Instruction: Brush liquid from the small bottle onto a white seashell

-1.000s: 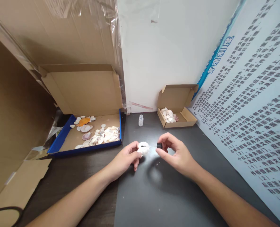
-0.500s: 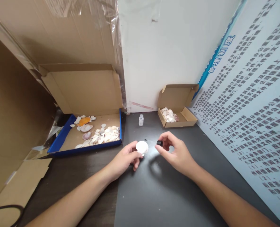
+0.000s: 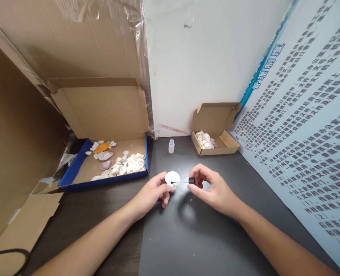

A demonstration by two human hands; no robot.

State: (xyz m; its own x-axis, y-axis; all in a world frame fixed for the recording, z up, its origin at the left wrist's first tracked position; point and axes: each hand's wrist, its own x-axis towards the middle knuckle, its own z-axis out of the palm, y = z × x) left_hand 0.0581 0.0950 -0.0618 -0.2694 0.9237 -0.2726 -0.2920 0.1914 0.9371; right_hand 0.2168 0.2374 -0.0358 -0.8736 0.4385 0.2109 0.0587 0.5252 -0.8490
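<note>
Between the thumb and fingers of my left hand (image 3: 155, 188) is a white seashell (image 3: 172, 178), held above the dark table. My right hand (image 3: 208, 183) pinches the black cap of a small brush (image 3: 191, 181). From the cap a thin, pale stem runs left, and its dark tip lies over the shell's face; whether it touches the surface I cannot tell. Behind both hands a small clear bottle (image 3: 171, 147) with a printed label stands upright, uncapped.
On the left, an open blue-edged cardboard box (image 3: 84, 168) holds several shells and an orange piece (image 3: 102, 147). A smaller open carton (image 3: 218, 151) with shells is at the back right. White and cardboard panels rise behind; a printed poster (image 3: 302, 134) leans along the right.
My right hand has turned and lowered slightly, bringing the brush level with its tip over the shell. The left hand and the shell have stayed in place.
</note>
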